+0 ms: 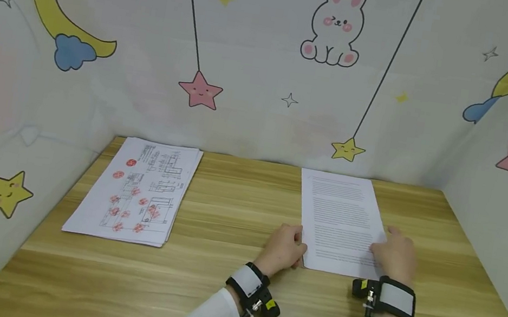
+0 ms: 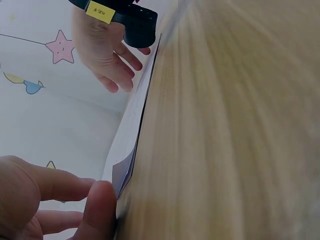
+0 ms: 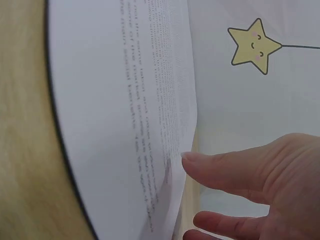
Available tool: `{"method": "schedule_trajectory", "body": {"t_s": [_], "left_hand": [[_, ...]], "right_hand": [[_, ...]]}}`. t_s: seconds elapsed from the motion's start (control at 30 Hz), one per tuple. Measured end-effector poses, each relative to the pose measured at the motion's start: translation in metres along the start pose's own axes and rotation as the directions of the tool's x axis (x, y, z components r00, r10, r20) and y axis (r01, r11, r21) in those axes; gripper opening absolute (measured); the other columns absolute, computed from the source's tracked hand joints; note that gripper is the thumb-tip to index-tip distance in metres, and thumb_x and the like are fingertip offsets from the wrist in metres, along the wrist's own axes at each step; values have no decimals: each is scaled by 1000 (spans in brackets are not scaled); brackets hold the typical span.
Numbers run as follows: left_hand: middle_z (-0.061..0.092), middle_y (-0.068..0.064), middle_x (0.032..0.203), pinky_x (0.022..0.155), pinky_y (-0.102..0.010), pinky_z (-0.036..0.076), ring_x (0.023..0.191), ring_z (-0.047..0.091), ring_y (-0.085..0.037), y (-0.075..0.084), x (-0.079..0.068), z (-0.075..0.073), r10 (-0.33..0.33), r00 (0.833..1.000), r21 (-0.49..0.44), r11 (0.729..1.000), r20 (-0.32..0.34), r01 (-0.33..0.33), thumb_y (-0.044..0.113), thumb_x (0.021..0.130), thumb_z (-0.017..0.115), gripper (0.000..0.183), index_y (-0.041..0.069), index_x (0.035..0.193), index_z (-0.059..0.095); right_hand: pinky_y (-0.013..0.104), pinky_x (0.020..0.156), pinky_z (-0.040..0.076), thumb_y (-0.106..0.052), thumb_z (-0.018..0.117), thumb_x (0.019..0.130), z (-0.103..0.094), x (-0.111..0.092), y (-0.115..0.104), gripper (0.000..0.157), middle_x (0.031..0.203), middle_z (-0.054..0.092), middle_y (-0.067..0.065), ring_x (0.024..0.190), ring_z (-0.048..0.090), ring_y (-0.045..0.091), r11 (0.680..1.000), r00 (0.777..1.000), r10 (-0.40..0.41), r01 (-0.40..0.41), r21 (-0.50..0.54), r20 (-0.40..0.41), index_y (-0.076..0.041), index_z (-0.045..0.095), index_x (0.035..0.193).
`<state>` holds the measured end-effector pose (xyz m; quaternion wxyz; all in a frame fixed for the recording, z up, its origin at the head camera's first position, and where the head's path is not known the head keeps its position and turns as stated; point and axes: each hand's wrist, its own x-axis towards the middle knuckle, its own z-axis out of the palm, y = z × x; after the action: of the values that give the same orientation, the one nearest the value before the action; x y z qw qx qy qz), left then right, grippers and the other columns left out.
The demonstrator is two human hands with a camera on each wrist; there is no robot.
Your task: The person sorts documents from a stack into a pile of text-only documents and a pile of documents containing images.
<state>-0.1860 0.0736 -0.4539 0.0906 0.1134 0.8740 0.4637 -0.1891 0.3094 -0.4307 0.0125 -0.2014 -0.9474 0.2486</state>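
A stack of printed text sheets lies at the right of the wooden table, long lines of type facing up. My left hand is at its near left corner, thumb and forefinger close together at the edge. In the left wrist view, that corner's sheets stand slightly apart just beyond the thumb. Along the stack's right edge is my right hand. Its thumb touches the paper edge, while the other fingers spread loosely beside it. Whether any finger reaches under the sheets is hidden.
At the left of the table lies another pile of papers with line drawings and red stamps. A white cloth wall printed with stars, moons and a rabbit encloses the back and sides.
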Motion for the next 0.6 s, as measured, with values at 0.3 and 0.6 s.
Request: {"method": "schedule_trajectory", "body": {"t_s": [0.3, 0.6], "left_hand": [[62, -11, 112, 58, -29, 51, 65, 64, -16, -5, -6, -11, -71, 995, -64, 996, -65, 67, 23, 91, 54, 40, 6, 127, 57], [66, -8, 107, 50, -24, 43, 59, 54, -10, -15, -9, -56, -29, 989, -29, 999, -147, 25, 25, 91, 53, 37, 10, 125, 60]], "right_hand": [[64, 80, 45, -23, 54, 90, -3, -4, -27, 55, 130, 47, 39, 113, 46, 56, 994, 995, -101, 100, -35, -24, 8, 43, 134], [63, 71, 48, -23, 55, 90, 5, -14, -61, 51, 121, 51, 41, 103, 52, 56, 965, 962, -260, 257, -41, -84, 8, 48, 130]]}}
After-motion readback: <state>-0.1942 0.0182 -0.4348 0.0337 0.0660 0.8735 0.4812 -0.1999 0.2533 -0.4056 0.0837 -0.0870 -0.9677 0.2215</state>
